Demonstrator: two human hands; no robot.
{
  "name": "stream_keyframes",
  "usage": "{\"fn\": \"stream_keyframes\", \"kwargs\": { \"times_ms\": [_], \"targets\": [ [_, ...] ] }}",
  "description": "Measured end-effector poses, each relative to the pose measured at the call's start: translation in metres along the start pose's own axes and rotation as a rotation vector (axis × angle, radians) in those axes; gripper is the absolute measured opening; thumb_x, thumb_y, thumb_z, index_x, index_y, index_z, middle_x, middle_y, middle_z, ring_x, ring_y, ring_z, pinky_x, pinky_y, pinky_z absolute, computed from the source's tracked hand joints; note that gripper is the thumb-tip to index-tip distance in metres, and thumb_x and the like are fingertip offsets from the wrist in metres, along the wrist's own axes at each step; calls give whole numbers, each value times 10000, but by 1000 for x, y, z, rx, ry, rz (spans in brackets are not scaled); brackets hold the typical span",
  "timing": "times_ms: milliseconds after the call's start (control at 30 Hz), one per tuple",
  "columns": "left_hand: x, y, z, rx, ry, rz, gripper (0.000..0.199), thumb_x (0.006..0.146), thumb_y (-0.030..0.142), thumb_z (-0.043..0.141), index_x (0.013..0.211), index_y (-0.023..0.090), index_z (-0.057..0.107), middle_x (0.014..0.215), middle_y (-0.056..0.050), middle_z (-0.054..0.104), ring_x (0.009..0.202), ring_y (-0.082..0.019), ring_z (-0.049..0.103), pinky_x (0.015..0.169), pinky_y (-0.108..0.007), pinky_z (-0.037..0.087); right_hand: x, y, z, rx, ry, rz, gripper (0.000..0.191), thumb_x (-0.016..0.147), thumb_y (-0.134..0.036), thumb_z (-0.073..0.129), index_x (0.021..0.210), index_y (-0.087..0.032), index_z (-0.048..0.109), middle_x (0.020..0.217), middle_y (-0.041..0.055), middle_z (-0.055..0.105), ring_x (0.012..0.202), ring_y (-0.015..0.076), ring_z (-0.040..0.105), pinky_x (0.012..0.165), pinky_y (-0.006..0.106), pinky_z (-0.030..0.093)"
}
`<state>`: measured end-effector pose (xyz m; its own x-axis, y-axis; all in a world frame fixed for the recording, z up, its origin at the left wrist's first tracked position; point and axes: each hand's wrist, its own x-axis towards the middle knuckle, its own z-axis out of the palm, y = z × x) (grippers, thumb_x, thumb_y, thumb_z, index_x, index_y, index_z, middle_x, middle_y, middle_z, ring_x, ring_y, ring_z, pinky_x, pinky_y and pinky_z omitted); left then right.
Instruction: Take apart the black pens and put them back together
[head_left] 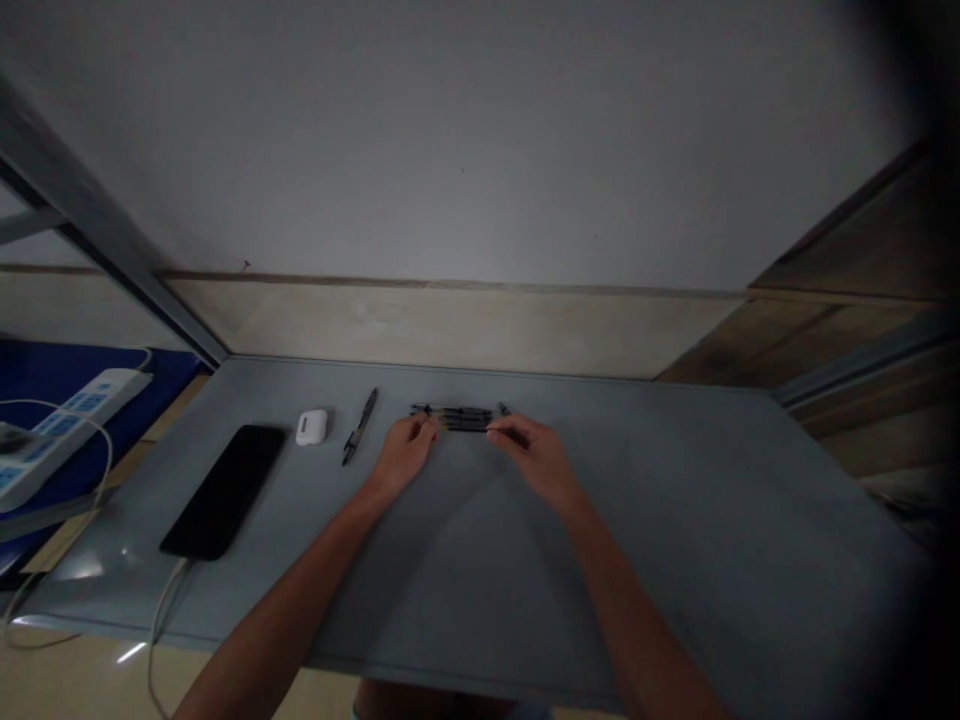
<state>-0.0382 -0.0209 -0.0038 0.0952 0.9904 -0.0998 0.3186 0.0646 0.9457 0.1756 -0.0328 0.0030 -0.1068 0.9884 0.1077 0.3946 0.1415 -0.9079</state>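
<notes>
Black pens (454, 418), several, side by side in one tight row, flat on a grey tabletop (660, 530), long axis running left to right across the body, roughly parallel to the tabletop's far edge. Nearest of all, two bare forearms rising from the bottom of the view, converging on the row from either side. Left hand (403, 455) just below the left part of the row, right hand (534, 460) just below its right part, neither clearly nearer than the other. Left fingertips (427, 428) and right fingers (501, 428) closed in and touching the row from its near side, with pen ends poking out beyond both hands and a short stretch of the pens bare between them; firm grip or light touch, impossible to tell at this size.

Left of the row, a single loose black pen (361, 426), angled steeply to the row and well clear of the left hand. Farther left of the row, a white earbud case (311, 427), then a black smartphone (223, 492) with a white cable (160, 630) trailing off the tabletop's near edge. Farthest left of the row, past the tabletop's edge, a white power strip (67, 435). Straight beyond the row, a beige wall panel (450, 325) and a pale grey wall (450, 150).
</notes>
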Motion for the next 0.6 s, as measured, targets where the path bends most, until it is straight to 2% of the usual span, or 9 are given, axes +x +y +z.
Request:
{"fn": "stream_keyframes", "kwargs": {
  "times_ms": [233,367,467,600],
  "targets": [
    [1,-3,2,-8,11,22,333,854,436,413,642,183,453,523,50,379,445,-80,340,452,-207,240,-3,-4,3,5,-40,57,404,873,-485,478,651,-184,630,581,24,606,580,167,586,590,279,449],
    [0,-2,2,-16,32,-39,314,847,433,410,684,177,491,516,53,377,432,-78,330,441,-199,242,-2,-4,3,0,-6,18,273,809,-438,578,735,-188,660,688,26,653,656,177,610,632,288,462],
    [1,-3,2,-15,46,-35,327,852,442,396,674,180,476,517,56,371,424,-74,322,437,-199,244,-1,-4,1,22,18,0,212,780,-395,615,822,-198,679,784,31,680,721,181,624,677,297,473],
    [1,-3,3,-12,24,-26,335,848,454,410,655,184,454,527,57,374,428,-72,334,443,-200,257,-2,-7,-1,11,3,20,289,839,-429,542,727,-191,661,672,22,650,658,172,612,626,275,447]
  ]
}}
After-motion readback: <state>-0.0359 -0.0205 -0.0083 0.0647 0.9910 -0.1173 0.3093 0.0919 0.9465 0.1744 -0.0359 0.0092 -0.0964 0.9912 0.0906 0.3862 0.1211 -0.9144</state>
